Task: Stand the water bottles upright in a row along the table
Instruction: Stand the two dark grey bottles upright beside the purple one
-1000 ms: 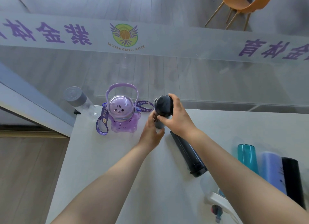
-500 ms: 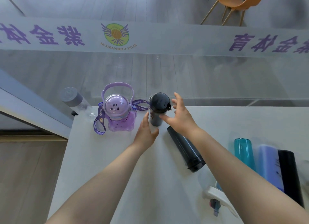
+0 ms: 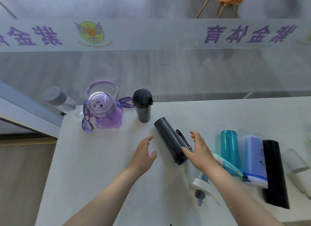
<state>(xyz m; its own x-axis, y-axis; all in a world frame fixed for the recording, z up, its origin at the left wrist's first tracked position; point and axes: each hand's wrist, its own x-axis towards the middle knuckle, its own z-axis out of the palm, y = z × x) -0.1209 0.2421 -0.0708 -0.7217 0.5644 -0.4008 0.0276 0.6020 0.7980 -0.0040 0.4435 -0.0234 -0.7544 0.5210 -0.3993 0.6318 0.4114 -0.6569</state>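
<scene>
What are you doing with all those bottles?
A person is standing water bottles up in a row along the back of the white table. Three are up: a clear bottle with a grey cap, a purple bear-shaped bottle and a dark grey flip-top bottle. Both hands are empty and open, the left hand and right hand on either side of a dark grey bottle lying on its side. More bottles lie at the right, among them a teal bottle.
</scene>
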